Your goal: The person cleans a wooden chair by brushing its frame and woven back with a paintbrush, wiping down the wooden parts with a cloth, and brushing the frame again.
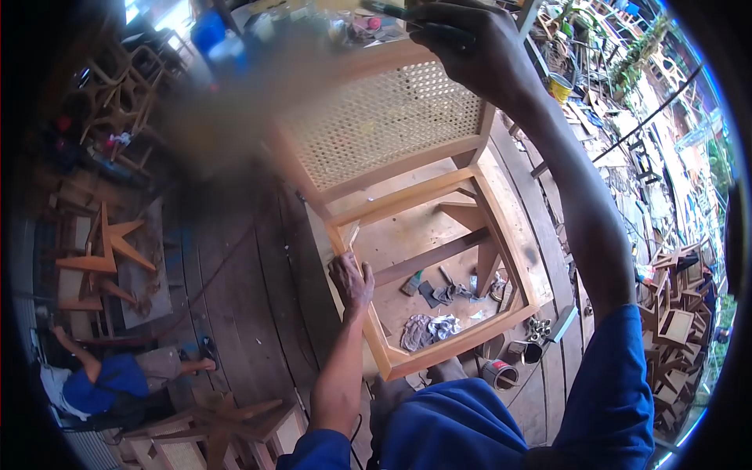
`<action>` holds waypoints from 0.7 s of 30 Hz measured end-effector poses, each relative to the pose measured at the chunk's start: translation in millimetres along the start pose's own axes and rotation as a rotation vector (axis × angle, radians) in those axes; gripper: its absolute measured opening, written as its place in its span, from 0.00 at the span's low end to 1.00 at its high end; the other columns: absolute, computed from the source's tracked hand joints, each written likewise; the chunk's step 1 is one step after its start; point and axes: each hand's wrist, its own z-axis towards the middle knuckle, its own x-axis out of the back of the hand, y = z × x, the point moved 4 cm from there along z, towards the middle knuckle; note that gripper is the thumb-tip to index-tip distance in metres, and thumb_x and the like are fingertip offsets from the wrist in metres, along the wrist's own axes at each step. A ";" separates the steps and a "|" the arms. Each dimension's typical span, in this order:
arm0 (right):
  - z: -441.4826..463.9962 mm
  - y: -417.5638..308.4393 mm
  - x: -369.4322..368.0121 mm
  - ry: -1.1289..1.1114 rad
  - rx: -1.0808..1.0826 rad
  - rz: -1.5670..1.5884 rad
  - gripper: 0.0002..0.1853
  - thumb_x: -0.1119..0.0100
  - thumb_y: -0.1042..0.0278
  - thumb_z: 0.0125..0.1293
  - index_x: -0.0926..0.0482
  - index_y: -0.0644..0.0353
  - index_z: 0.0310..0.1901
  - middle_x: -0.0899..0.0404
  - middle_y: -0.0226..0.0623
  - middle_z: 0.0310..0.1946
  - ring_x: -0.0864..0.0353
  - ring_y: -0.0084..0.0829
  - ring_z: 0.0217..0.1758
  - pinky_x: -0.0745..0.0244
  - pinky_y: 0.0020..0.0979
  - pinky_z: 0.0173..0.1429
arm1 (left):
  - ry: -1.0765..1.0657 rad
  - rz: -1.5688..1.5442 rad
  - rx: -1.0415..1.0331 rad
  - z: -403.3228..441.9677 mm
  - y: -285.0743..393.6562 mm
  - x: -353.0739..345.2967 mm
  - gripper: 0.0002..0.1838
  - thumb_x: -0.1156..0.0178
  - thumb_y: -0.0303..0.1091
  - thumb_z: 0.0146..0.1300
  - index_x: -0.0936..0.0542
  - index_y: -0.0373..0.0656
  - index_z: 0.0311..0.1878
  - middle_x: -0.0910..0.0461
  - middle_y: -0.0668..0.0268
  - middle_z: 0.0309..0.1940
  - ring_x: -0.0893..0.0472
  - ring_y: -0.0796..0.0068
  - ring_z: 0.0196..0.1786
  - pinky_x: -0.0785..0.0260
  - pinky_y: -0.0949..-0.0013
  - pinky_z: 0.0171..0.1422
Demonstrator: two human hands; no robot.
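Note:
A wooden chair (423, 197) with a woven cane backrest (392, 121) and an open seat frame stands in front of me. My left hand (352, 280) is closed over the left rail of the seat frame. Raised at the top of the backrest, my right hand (478, 55) is closed around a dark, slim tool (384, 9) whose kind I cannot make out. Through the open seat I see a paintbrush (411, 283), a dark square pad (429, 294) and crumpled rags (419, 331) on the board below.
Cans (500, 374) stand on the plank floor (258, 290) near my legs. Star-shaped wooden bases (110, 243) lie at the left, where another person (110, 380) in blue works. Stacked wooden parts (677, 321) are at the right. A blurred patch hides part of the upper left.

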 end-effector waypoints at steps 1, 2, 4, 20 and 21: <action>-2.2 6.6 5.9 0.002 -0.008 -0.008 0.10 0.30 0.68 0.72 0.10 0.60 0.51 0.08 0.39 0.45 0.07 0.31 0.45 0.11 0.33 0.52 | -0.006 0.004 0.013 0.3 0.5 1.0 0.21 0.32 0.33 0.61 0.27 0.40 0.55 0.24 0.50 0.49 0.27 0.45 0.57 0.36 0.43 0.64; -5.1 12.6 3.3 -0.228 -0.102 0.139 0.10 0.30 0.68 0.72 0.10 0.59 0.51 0.08 0.39 0.46 0.07 0.32 0.44 0.11 0.33 0.52 | 0.006 0.025 -0.002 0.6 2.6 2.1 0.21 0.32 0.32 0.60 0.28 0.40 0.54 0.24 0.50 0.49 0.26 0.45 0.57 0.35 0.44 0.64; -7.9 20.0 9.9 -0.336 -0.220 0.261 0.13 0.31 0.65 0.71 0.10 0.56 0.54 0.09 0.42 0.48 0.08 0.36 0.48 0.14 0.36 0.55 | 0.007 0.032 -0.016 -0.1 4.1 2.1 0.21 0.32 0.31 0.60 0.28 0.40 0.54 0.24 0.50 0.49 0.26 0.45 0.57 0.34 0.44 0.64; -163.2 50.6 -2.0 -0.034 -0.160 0.066 0.15 0.34 0.76 0.69 0.12 0.57 0.55 0.17 0.41 0.40 0.16 0.39 0.40 0.19 0.42 0.41 | -0.015 -0.010 -0.007 -2.4 -5.2 -5.8 0.17 0.35 0.30 0.62 0.28 0.39 0.51 0.26 0.50 0.47 0.25 0.46 0.53 0.33 0.44 0.60; -166.3 48.2 7.1 -0.086 -0.145 0.066 0.14 0.35 0.76 0.69 0.12 0.56 0.55 0.16 0.41 0.41 0.14 0.38 0.41 0.18 0.44 0.42 | -0.020 -0.023 -0.011 -1.8 -6.2 -5.5 0.18 0.35 0.30 0.62 0.28 0.38 0.52 0.26 0.50 0.47 0.26 0.46 0.54 0.33 0.44 0.61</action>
